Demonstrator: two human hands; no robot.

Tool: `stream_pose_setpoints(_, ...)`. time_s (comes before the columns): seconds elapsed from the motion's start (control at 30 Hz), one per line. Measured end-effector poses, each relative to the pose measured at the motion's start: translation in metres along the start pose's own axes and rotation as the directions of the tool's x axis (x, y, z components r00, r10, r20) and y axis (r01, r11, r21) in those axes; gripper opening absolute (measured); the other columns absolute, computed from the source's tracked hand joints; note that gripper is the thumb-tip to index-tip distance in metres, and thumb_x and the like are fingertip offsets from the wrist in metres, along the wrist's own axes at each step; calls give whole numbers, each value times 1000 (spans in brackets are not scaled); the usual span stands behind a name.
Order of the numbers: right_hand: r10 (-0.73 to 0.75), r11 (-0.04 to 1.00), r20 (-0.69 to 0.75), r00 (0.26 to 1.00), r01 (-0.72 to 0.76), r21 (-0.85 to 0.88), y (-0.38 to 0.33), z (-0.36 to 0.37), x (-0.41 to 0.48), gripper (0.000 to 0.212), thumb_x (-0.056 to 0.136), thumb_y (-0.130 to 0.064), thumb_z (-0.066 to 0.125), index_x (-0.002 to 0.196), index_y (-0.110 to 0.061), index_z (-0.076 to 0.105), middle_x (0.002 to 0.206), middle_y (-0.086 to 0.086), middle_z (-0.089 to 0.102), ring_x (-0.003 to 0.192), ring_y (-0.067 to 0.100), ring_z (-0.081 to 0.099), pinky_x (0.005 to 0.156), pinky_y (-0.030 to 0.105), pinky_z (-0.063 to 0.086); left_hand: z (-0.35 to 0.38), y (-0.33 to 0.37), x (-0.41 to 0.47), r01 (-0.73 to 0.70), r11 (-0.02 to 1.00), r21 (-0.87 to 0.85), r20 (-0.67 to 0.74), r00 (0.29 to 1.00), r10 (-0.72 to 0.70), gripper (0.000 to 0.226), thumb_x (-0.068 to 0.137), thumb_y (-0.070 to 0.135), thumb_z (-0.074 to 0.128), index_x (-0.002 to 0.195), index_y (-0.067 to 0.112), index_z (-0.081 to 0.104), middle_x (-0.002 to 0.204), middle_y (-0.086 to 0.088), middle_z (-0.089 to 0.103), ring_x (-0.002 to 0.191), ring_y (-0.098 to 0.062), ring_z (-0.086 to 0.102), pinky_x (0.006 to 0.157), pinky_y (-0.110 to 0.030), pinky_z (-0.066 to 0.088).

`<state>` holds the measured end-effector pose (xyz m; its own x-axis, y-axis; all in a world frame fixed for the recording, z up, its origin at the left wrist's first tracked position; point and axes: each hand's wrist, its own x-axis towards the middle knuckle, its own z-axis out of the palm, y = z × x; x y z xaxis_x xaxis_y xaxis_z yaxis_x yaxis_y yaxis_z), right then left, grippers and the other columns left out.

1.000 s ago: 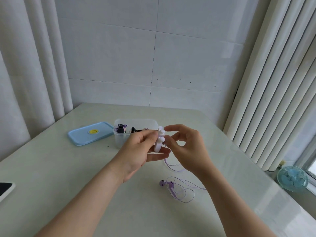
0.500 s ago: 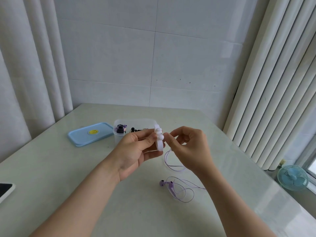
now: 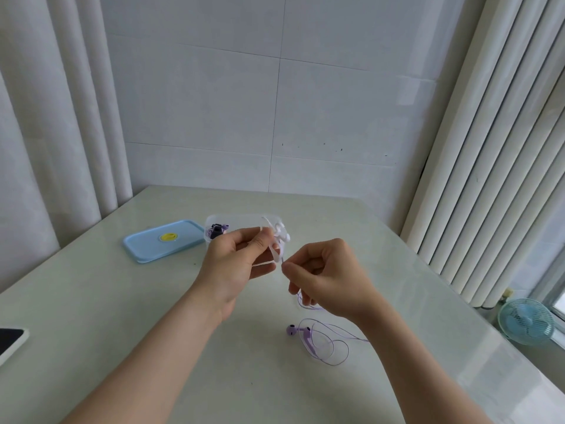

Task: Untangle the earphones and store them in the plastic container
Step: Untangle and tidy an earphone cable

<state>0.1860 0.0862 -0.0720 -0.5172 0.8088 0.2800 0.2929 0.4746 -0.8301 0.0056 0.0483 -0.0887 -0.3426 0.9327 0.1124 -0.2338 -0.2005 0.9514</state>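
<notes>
My left hand point(image 3: 237, 264) pinches a bundle of white earphones point(image 3: 279, 240) in the air, just in front of the clear plastic container point(image 3: 238, 220). A white loop of cable crosses its fingers. My right hand point(image 3: 328, 276) pinches a thin cable just below the white bundle, fingers curled. A purple cable point(image 3: 305, 304) shows beneath that hand. Purple earphones point(image 3: 318, 339) lie in loose coils on the table in front of my right wrist. Dark and purple earphones point(image 3: 217, 231) sit inside the container.
A light blue lid point(image 3: 162, 243) with a yellow sticker lies left of the container. A phone point(image 3: 10, 342) lies at the table's left edge. Curtains hang on both sides; a small blue fan point(image 3: 526, 321) stands low at the right beyond the table.
My right hand has dropped lower and to the right, away from the white bundle, drawing the cable down. My left hand has kept the bundle near the container.
</notes>
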Motion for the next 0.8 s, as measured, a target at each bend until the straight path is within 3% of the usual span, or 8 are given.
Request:
stream_pose_setpoints(0.17,-7,1000,98,995,10,-25,-4,0,-2,16,93,-13,73,79,-10,78,59,11,70,46,25,59,49,30,51,3,-1,-2,-68,988,138,-40,996,74,33,100,30,71,116,1,68,95,-14,80,84,-26,80,73,-33,65)
stream_pose_setpoints(0.47,-14,995,156,988,29,-93,-4,0,-3,13,95,-16,71,86,-13,80,57,7,71,42,22,59,48,31,51,9,-4,-5,-27,1000,0,-100,995,26,32,97,25,75,111,-3,66,94,-14,80,82,-24,80,68,-32,65)
stream_pose_setpoints(0.6,-47,998,38,998,46,41,-3,3,-1,17,96,-16,72,80,-12,78,49,6,58,41,21,46,45,28,40,7,-6,-3,-79,989,125,-104,990,92,28,95,22,79,108,4,64,99,-16,78,76,-19,78,67,-35,65)
stream_pose_setpoints(0.7,-28,979,-65,997,40,199,-4,1,2,20,96,-14,72,78,-6,77,52,12,48,47,21,39,48,27,35,5,-6,-6,-97,972,216,15,995,96,27,97,26,76,106,6,59,95,-10,79,79,-25,80,66,-38,64)
stream_pose_setpoints(0.8,33,945,-130,991,12,328,-5,-4,4,19,95,-9,69,81,2,74,56,10,50,50,22,43,50,30,38,5,-7,-7,-101,963,249,138,988,68,26,100,27,71,106,7,56,96,-14,76,79,-28,77,58,-35,49)
